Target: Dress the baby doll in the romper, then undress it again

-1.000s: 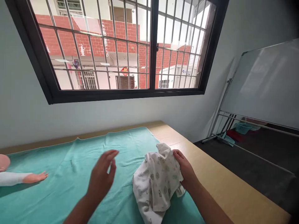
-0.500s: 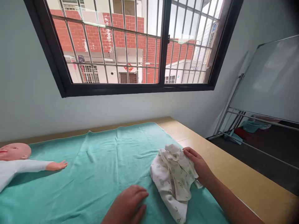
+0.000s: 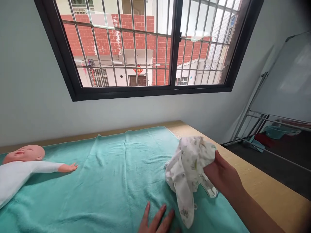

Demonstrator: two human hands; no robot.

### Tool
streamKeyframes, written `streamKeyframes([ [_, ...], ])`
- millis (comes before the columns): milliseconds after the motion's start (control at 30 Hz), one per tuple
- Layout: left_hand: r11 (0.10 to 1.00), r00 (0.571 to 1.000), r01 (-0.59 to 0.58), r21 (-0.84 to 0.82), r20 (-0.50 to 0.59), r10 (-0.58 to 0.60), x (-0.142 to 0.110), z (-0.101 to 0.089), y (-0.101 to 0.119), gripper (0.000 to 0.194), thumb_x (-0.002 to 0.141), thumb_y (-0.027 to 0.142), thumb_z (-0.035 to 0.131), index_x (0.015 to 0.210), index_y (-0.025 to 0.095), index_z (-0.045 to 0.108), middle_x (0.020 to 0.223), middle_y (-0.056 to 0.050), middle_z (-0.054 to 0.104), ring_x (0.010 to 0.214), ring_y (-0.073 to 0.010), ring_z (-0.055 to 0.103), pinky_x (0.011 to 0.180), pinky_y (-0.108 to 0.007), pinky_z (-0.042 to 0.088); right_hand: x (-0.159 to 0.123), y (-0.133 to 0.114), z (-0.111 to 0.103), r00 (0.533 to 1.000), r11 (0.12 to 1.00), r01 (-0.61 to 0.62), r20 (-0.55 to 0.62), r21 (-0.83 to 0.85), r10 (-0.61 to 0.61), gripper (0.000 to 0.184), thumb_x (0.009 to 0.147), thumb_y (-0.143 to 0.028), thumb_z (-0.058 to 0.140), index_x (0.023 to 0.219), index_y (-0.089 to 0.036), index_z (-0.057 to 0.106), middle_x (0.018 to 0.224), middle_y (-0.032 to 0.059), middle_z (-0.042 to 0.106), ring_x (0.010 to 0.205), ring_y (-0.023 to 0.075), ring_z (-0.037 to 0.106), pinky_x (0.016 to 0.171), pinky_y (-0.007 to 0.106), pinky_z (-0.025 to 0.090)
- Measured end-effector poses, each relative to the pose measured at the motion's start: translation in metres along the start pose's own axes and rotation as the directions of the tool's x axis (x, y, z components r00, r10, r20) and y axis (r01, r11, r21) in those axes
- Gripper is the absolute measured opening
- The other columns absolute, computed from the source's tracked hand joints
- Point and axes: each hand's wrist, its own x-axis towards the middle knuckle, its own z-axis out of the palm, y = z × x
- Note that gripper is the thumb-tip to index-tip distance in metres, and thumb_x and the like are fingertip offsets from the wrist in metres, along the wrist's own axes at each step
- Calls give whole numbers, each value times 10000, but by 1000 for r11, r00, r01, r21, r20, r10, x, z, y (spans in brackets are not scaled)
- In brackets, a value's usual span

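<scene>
A white baby garment [image 3: 187, 165] with small printed figures hangs crumpled over the right part of the teal blanket [image 3: 104, 187]. My right hand [image 3: 224, 174] is closed on its upper right edge and lifts that side. Below and to the left of the cloth, my left hand [image 3: 156, 221] lies on the blanket with its fingers spread, holding nothing; its lower part is cut off by the frame. At the far left a baby doll [image 3: 26, 166] in white lies on its back, one arm stretched toward the middle.
The blanket covers most of a wooden table [image 3: 264, 181], whose bare edge shows at right and back. Behind it is a wall with a barred window [image 3: 155, 92]. A whiteboard [image 3: 284, 84] on a metal stand is at the right, with a blue basket [image 3: 274, 132] beyond.
My right hand has raised the garment's edge and moved slightly right, so the cloth opens out more. My left hand has shifted right and now spreads on the blanket. The view has turned slightly left.
</scene>
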Motion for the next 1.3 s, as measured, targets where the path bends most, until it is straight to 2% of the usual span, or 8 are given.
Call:
streamKeyframes([
  [100,914,959,244,-325,221,-178,13,-32,-12,277,967,331,489,1186,335,659,1169,-39,727,1082,-186,677,1086,-339,429,-22,9,9,994,984,21,112,-179,-1,365,755,-573,670,863,-227,716,764,59,688,715,240,649,644,357,545],
  [167,646,842,517,-562,470,-265,24,-58,-22,319,914,421,561,1181,291,677,1188,-76,711,1074,-214,673,947,-260,522,-40,14,27,945,933,21,312,-360,99,302,711,-488,736,757,-190,714,671,38,661,623,199,618,575,307,523],
  [333,-320,264,708,-629,656,-707,54,-93,-46,602,832,659,542,1155,170,678,1195,-125,697,1179,-328,600,988,-412,506,-72,4,88,487,725,515,852,-457,191,246,790,-216,665,1022,-219,746,1149,92,685,1118,259,612,1041,373,427],
  [400,-484,191,590,-646,694,-694,63,-95,-53,697,765,689,605,1225,166,633,1267,-143,657,1223,-356,566,1015,-454,484,-75,2,96,478,718,543,863,-436,162,335,822,-140,620,1128,-245,706,1326,91,601,1229,239,554,1076,355,397],
  [600,-278,290,671,-687,589,-754,68,-104,-52,1118,449,340,932,1433,233,412,1360,-142,577,1261,-378,527,1030,-430,473,-61,39,72,783,756,445,618,-480,-68,151,928,-184,548,1016,-251,651,1004,38,695,896,155,641,817,273,510],
  [767,-262,231,745,-614,605,-762,69,-108,-45,1013,551,318,875,1442,260,397,1319,-124,600,1179,-352,594,965,-420,515,-47,61,66,915,699,358,383,-619,-129,135,943,-294,510,984,-236,624,1011,46,655,852,173,599,726,280,485],
  [1000,-468,126,677,-568,716,-687,79,-122,-54,649,660,379,812,1243,189,599,1063,-95,734,948,-292,694,816,-365,549,-32,65,59,970,692,104,226,-715,88,323,967,-486,434,1064,-232,609,941,46,667,838,201,606,747,320,481],
  [1300,-253,362,726,-640,668,-651,87,-138,-61,329,658,331,780,948,200,697,890,-16,703,887,-229,638,798,-290,483,-24,64,59,946,472,253,317,-844,60,324,837,-444,631,1111,-276,670,1221,70,565,928,229,598,787,353,488],
])
